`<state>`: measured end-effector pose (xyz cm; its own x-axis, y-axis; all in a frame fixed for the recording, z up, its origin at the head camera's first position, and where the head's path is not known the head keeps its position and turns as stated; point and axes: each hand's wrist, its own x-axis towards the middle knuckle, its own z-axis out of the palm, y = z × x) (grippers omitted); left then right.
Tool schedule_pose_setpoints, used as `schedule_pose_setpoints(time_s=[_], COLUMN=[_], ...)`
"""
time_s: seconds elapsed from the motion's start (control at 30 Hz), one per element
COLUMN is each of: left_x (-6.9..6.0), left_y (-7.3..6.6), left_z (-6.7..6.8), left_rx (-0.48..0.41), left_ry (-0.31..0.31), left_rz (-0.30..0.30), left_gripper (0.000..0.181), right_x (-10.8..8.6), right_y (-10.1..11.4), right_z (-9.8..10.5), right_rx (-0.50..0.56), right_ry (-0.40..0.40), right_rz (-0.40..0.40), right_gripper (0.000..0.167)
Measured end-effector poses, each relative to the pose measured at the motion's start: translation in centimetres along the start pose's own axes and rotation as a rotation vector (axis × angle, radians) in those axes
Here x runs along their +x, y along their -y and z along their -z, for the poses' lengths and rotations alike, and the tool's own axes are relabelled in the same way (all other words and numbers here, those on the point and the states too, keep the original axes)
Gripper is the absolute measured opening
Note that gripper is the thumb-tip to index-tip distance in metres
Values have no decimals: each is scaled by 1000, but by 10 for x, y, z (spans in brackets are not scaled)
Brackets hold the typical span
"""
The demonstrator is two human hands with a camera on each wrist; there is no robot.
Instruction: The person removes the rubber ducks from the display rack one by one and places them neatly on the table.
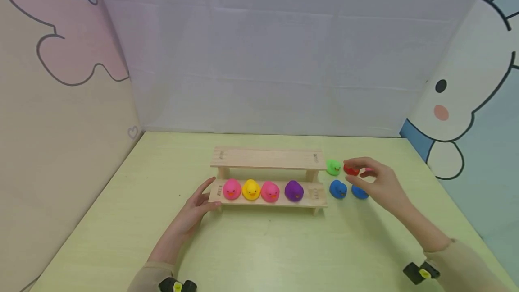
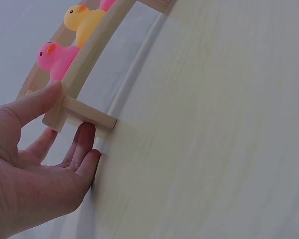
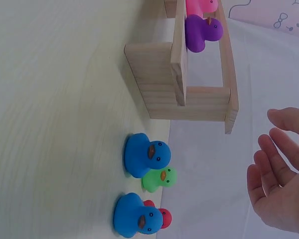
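A two-tier wooden rack [image 1: 267, 158] bears a pink duck [image 1: 232, 189], a yellow duck [image 1: 251, 189], a second pink duck [image 1: 270, 191] and, past a small gap, a purple duck [image 1: 293, 191] on its lower tier. My left hand [image 1: 193, 213] holds the rack's left end; in the left wrist view its thumb presses on the plank [image 2: 84, 69]. Held over the red duck [image 1: 351, 170], my right hand [image 1: 379, 186] has its thumb and fingers apart. The right wrist view shows this hand [image 3: 284, 179] holding nothing.
Right of the rack on the table [image 1: 259, 251] stand a green duck [image 1: 333, 167] and two blue ducks [image 1: 338, 189]. A pinkish-red thing [image 1: 368, 171] is mostly hidden behind my right hand. A pale backdrop [image 1: 267, 57] rises at the back, with cartoon-printed panels at both sides.
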<state>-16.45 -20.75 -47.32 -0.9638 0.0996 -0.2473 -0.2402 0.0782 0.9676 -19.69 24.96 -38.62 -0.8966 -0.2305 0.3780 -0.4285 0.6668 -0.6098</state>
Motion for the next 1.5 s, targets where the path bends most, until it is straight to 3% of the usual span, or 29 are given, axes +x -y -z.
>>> schedule_pose_setpoints(time_s=[0.53,0.73,0.97,1.3,1.5], left_x=[0,0,0,-1,-1], left_y=[-1,-1,-1,-1,-1], left_z=[0,0,-1,0,0], left_rx=[-4,-4,1,0,5], left_ry=[3,5,4,4,9], left_rz=[-1,-4,-4,-11,-15], left_gripper=[76,76,76,76,77], right_x=[-6,-6,-6,-9,-10], right_y=[26,30,32,39,38], right_z=[-36,-50,-68,-82,-88], right_rx=[105,116,183,182,194], right_ry=[-29,-4,14,43,76], right_rz=[66,74,138,158,128], right_gripper=[31,35,39,45,46])
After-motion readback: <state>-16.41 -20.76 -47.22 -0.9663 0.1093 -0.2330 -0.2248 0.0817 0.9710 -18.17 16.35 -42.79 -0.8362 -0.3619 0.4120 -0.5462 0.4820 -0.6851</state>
